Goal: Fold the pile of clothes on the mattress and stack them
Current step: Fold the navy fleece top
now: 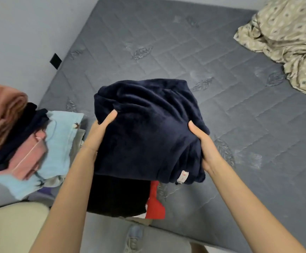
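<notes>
A folded navy fleece garment [148, 128] with a small white label at its near right corner is held above the grey quilted mattress [240, 115]. My left hand [99, 132] grips its left side, thumb on top and fingers underneath. My right hand [203, 145] grips its right side the same way. Below it lie a black folded piece [117, 196] and a red one [155, 203]. To the left stands a stack of clothes [57, 143]: light blue, pink, dark navy and a rust-brown piece on top.
A crumpled beige patterned cloth [285, 42] lies at the mattress's far right corner. A grey wall [20, 33] with a black socket plate [55, 61] runs along the left side. My beige trouser leg [11, 229] shows at bottom left.
</notes>
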A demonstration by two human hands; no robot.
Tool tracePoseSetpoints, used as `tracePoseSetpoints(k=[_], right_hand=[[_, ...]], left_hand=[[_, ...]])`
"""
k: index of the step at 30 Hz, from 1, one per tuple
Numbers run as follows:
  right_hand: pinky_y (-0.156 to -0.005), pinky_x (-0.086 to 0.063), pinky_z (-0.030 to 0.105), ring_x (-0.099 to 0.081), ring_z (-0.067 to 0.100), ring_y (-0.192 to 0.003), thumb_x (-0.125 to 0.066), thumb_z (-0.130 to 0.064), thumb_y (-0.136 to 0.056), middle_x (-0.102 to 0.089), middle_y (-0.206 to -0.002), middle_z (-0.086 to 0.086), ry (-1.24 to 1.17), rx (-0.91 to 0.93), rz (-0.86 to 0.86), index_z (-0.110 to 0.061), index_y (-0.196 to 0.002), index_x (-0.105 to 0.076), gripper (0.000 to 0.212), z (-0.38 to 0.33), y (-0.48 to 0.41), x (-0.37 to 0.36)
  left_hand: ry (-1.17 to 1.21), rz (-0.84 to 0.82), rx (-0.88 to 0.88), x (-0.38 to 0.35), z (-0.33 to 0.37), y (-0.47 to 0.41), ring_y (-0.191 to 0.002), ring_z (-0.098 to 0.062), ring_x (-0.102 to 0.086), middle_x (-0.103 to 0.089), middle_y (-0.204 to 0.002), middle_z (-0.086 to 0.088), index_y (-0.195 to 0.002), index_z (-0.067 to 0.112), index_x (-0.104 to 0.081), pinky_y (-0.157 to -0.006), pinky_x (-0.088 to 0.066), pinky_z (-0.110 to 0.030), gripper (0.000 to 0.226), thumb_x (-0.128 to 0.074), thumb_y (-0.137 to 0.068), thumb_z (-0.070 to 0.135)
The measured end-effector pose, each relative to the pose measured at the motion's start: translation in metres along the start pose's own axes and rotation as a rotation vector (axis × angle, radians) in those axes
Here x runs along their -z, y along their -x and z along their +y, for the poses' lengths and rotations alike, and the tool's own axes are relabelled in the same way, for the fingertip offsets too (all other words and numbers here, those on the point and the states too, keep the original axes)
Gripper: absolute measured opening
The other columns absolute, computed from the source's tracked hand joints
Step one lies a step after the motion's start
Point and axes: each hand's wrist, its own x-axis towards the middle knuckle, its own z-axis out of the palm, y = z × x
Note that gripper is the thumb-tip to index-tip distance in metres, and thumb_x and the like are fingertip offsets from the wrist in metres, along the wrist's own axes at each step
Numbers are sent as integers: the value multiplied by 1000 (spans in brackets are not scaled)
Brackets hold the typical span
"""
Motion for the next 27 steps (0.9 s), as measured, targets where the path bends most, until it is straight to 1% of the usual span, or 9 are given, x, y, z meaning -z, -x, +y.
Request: tracePoseSetpoints(k=[2,5,8,11,13,16,19,23,27], right_hand=[[-85,-51,38,-67,27,-106,-64,-39,-86,-69,-115,14,-37,0,13,-9,-125,-61,49,28,4,-19],[-80,-51,37,-69,26,-101,-60,-38,-89,-71,-111,12,-102,14,48,-10,-119,-64,42,73,16,-42],[-76,-51,36,-70,24,-96,-56,-38,-92,-72,-108,11,-152,24,52,-11,-113,-66,36,114,21,-57],[-83,-50,38,-68,25,-102,-56,-39,-92,-70,-113,11,-129,4,72,-11,-118,-64,39,152,15,-64],[-93,-49,42,-67,26,-105,-62,-41,-89,-70,-114,11,-96,-7,106,-12,-121,-63,43,174,4,-64],[-102,-46,46,-66,24,-107,-72,-41,-82,-70,-114,6,17,22,189,-17,-123,-62,48,204,-21,-51],[-99,-49,40,-67,17,-105,-71,-36,-84,-71,-114,0,147,42,216,-20,-126,-59,47,231,-38,-38],[-85,-54,28,-69,12,-97,-70,-34,-86,-73,-107,-3,269,97,250,-19,-122,-62,40,246,-53,-29],[-90,-53,34,-68,13,-97,-75,-47,-76,-72,-100,-7,428,140,407,-21,-116,-64,48,253,-67,-21]], left_hand=[[-39,15,-11,32,-3,-2,-99,-4,-60,-64,-114,12,-130,30,-53,-75,-46,-24,69,-65,-73,66],[-132,10,-33,79,-12,0,-111,-11,-57,-58,-126,10,-135,30,-48,-96,-45,-34,83,-63,-66,74],[-205,-20,-82,114,-21,2,-114,-10,-55,-58,-125,13,-133,32,-48,-96,-42,-33,66,-58,-78,67],[-279,14,-67,140,-44,-3,-113,-12,-53,-57,-124,10,-130,27,-49,-99,-40,-33,52,-54,-88,58],[-313,46,-49,152,-64,-11,-109,-13,-54,-57,-121,8,-128,22,-50,-95,-40,-31,55,-56,-86,57],[-377,51,-39,160,-99,-21,-116,-16,-54,-58,-125,3,-130,18,-50,-100,-39,-32,66,-59,-81,61],[-388,66,-12,159,-135,-24,-124,-15,-45,-48,-134,3,-138,14,-40,-100,-30,-24,57,-55,-92,44],[-449,145,-58,154,-156,-25,-132,-18,-38,-43,-140,-5,-142,7,-34,-93,-21,-11,53,-50,-97,32],[-527,148,-64,152,-160,-34,-127,-28,-46,-49,-138,-13,-137,4,-39,-93,-29,-19,55,-51,-96,38]])
